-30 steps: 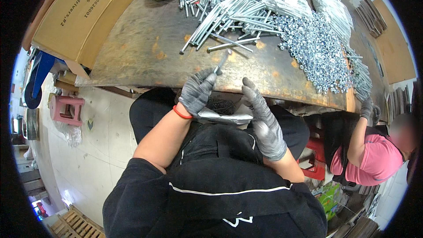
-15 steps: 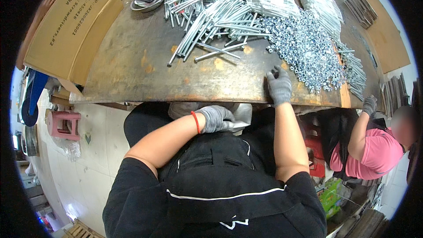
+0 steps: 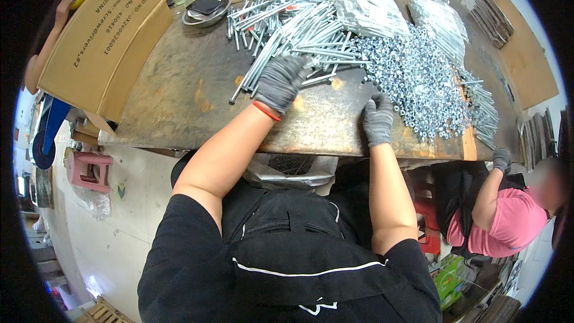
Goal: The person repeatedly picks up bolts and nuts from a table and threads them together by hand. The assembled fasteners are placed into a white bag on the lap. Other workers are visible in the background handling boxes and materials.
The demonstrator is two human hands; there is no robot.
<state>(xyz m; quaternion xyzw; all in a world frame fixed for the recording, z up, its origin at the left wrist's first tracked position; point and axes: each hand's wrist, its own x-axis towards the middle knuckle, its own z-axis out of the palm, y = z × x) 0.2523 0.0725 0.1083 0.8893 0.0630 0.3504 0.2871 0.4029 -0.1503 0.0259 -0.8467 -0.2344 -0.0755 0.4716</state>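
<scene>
My left hand (image 3: 280,81), in a grey glove with a red cuff, reaches over the pile of long metal bolts (image 3: 287,30) on the brown worktable (image 3: 191,90); its fingers curl down onto the bolts. My right hand (image 3: 378,118), also gloved, rests near the table's front edge beside the heap of small silver nuts (image 3: 418,78). Whether it holds a nut is hidden. A plastic bag with metal parts (image 3: 293,170) sits in my lap under the table edge.
A large cardboard box (image 3: 101,42) stands at the table's left. A metal dish (image 3: 206,12), jars and clear plastic bags (image 3: 365,0) lie at the back. A person in a pink shirt (image 3: 499,221) sits at the right, gloved hand on the table edge. A pink stool (image 3: 86,167) is on the floor.
My left hand rose from the bag in my lap and reached forward onto the bolts. My right hand stayed by the nuts at the front edge.
</scene>
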